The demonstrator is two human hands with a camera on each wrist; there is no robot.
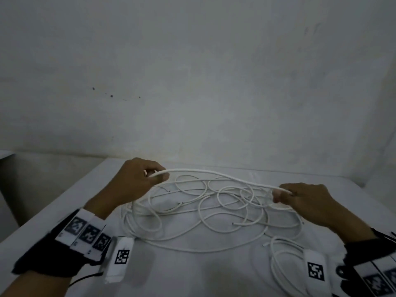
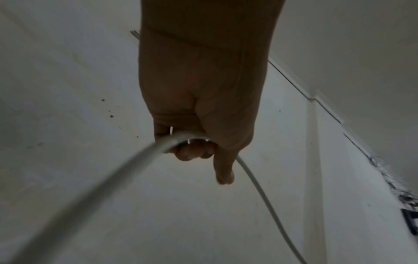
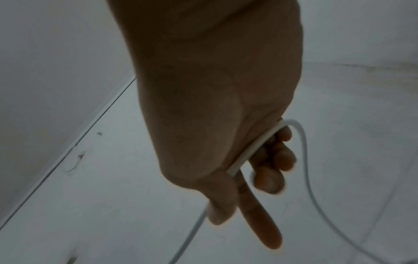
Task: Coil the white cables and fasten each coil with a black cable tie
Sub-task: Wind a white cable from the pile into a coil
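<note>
Left hand [image 1: 137, 181]: fingers curled round cable [image 1: 214, 173]
Right hand [image 1: 304, 202]: pinches same cable
Tangle [image 1: 214, 211]: loose on table [image 1: 192, 275]

Just a plain white desk [image 1: 85, 196] pushed up against a scuffed white wall [image 1: 192, 71], which has a few small dark specks [image 1: 111, 96] on it toward the left.
</note>
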